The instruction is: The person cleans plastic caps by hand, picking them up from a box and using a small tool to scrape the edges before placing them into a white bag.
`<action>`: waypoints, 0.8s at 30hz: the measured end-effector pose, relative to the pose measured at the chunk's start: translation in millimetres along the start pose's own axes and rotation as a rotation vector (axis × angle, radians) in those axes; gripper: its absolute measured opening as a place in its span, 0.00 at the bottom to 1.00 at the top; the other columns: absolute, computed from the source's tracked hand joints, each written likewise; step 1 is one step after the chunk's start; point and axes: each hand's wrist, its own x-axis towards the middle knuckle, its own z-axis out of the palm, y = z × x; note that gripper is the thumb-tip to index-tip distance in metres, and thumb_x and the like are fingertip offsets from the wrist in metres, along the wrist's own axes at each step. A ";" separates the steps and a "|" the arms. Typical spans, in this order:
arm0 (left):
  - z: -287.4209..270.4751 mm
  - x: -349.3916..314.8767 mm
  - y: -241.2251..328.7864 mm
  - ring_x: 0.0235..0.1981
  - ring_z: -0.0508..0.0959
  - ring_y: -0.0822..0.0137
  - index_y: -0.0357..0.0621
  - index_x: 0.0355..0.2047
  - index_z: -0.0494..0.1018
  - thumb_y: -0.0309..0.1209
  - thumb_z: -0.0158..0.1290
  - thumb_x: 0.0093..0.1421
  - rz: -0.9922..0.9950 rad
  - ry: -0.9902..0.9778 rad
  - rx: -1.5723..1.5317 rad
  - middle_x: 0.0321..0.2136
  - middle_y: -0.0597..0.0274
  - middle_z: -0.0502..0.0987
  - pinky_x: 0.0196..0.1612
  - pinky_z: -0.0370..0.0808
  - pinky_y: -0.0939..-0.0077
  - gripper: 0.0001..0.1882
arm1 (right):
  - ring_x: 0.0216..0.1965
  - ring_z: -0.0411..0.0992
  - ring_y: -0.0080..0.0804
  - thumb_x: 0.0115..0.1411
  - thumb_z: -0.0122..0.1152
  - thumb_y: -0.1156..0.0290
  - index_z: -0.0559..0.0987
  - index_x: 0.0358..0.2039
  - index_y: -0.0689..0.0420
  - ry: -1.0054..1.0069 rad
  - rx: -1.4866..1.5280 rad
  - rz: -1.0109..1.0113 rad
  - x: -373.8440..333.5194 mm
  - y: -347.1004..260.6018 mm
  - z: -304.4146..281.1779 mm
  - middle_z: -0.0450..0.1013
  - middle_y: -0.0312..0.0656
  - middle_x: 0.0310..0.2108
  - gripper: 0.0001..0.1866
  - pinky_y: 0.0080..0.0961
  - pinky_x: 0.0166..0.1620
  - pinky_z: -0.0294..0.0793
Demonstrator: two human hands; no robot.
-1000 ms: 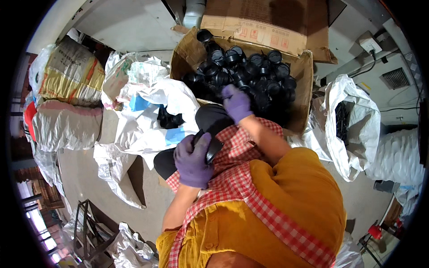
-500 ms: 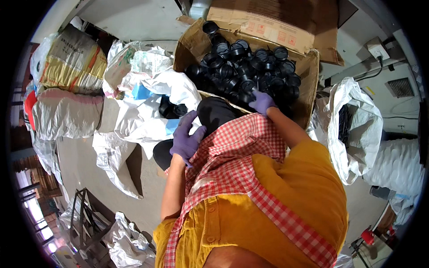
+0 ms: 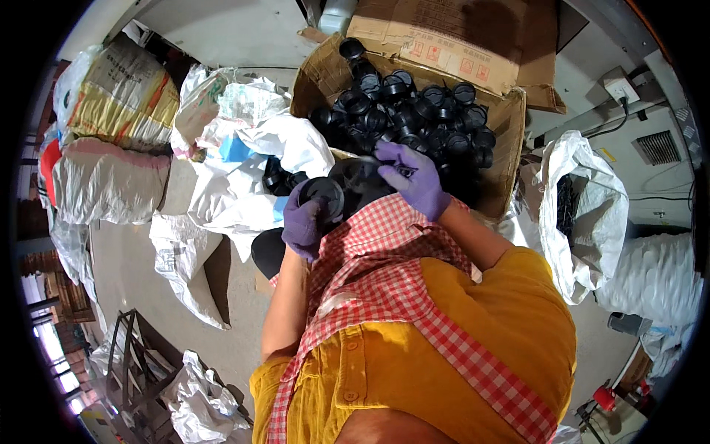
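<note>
A round black plastic lid (image 3: pixel 323 198) is gripped in my left hand (image 3: pixel 302 228), which wears a purple glove, above my lap. My right hand (image 3: pixel 416 181), gloved the same way, is at the near edge of the cardboard box (image 3: pixel 510 159). Its fingers are bent together around something dark that I cannot make out; a blurred dark shape lies between the two hands. Inside the box is a heap of similar black plastic lids (image 3: pixel 429 111). More black lids (image 3: pixel 277 176) lie in the opening of a white sack (image 3: pixel 244 203), left of my left hand.
An open white woven sack (image 3: pixel 588 244) with dark pieces inside stands at the right. Full sacks (image 3: pixel 115 181) are stacked at the far left. Lower left are a metal frame (image 3: pixel 129 370) and a crumpled white bag (image 3: pixel 203 403). A wall plug with a cable (image 3: pixel 620 89) is at upper right.
My right hand has drawn back from the heap toward my lap. A black lid is now in my left hand, which held nothing before and has moved slightly.
</note>
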 end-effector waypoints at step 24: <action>24.6 -105.7 90.6 0.36 0.77 0.54 0.43 0.29 0.67 0.29 0.56 0.43 1.410 -0.769 1.574 0.35 0.52 0.75 0.34 0.79 0.66 0.12 | 0.34 0.70 0.23 0.52 0.61 0.68 0.75 0.40 0.60 -1.325 0.403 0.344 -21.9 -50.0 26.1 0.74 0.40 0.31 0.15 0.24 0.39 0.69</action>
